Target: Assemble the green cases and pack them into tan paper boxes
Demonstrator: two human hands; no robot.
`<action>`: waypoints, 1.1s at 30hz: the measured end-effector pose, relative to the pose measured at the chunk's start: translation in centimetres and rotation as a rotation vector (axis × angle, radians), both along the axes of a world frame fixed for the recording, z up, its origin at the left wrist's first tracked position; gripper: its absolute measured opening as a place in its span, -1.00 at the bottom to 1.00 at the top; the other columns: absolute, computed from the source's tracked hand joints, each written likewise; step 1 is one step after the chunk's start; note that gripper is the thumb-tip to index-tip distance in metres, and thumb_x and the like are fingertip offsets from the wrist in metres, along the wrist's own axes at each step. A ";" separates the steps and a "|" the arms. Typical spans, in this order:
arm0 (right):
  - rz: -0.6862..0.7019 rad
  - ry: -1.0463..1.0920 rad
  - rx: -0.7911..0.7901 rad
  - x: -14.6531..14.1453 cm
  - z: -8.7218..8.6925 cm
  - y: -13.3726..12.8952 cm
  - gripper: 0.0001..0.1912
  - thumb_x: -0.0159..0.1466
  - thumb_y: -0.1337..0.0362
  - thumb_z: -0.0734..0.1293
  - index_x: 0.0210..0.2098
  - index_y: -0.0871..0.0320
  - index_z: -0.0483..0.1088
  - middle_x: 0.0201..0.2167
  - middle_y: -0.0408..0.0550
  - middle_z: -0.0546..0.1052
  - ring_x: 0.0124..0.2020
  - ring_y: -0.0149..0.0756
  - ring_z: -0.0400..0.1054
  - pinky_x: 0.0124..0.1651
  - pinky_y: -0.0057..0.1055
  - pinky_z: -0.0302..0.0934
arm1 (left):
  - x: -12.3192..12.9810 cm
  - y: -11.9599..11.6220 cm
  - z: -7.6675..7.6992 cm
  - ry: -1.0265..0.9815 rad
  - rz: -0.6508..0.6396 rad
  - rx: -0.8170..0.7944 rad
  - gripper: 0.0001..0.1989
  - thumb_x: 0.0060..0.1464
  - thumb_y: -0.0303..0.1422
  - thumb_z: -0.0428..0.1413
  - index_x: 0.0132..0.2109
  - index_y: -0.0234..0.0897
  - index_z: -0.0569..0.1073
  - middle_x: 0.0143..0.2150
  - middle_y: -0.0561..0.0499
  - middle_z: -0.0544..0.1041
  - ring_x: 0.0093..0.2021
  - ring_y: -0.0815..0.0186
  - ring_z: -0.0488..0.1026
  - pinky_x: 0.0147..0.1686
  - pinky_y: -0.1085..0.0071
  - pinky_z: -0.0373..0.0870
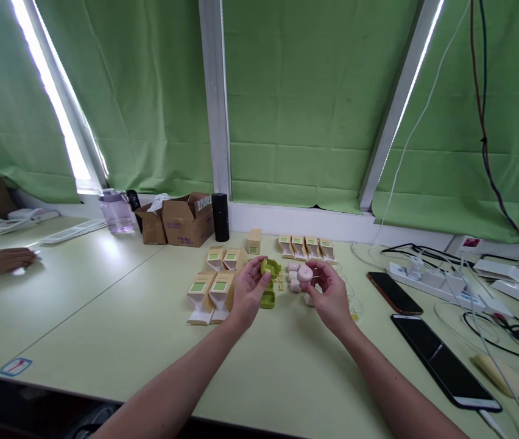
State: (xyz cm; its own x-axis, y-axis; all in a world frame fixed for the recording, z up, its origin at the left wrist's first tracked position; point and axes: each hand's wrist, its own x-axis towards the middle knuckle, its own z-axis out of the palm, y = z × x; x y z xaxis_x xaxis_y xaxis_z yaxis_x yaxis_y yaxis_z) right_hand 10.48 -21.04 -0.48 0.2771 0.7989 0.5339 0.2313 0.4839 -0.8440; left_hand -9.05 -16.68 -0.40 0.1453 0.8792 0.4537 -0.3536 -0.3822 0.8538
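Observation:
My left hand [247,296] is closed on a small olive-green case [270,267], held up with its hollow side in view. Between the fingertips of my right hand [331,296] is a rounded pale pink piece [304,274], a short way right of the case. Its exact kind is unclear. Below the left hand another green case [267,300] lies on the table, and tiny yellowish parts [281,283] sit beside it. Several pale pink cylinders [294,285] lie behind the right hand, with thin white cords near them.
Small open cartons [200,292] stand left of my hands, more cartons [312,247] at the back. Cardboard boxes [186,221], a black cylinder [220,217] and a purple jug [116,211] line the wall. Phones [444,360] and a power strip [442,286] with cables occupy the right. Another person's hand [6,261] rests far left.

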 end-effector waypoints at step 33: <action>-0.210 -1.122 -0.095 0.9 -1.5 0.0 -0.74 0.15 0.47 0.44 -0.18 0.07 0.50 -0.15 -0.04 0.64 -0.01 -0.06 0.32 -0.05 -0.19 0.10 | 0.2 -0.3 0.1 -0.008 0.009 0.008 -0.45 0.10 -0.12 0.38 0.13 -0.27 0.45 0.08 -0.18 0.61 0.10 0.15 0.56 0.18 0.21 0.48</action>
State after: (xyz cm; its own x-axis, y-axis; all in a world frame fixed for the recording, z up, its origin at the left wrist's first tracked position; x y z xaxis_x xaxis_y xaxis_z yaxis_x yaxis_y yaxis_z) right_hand 11.36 -21.01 -2.01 -0.1850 0.8433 0.5046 0.9457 0.2924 -0.1420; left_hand -8.87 -16.95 -0.30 0.1343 0.8765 0.4622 -0.3567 -0.3924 0.8478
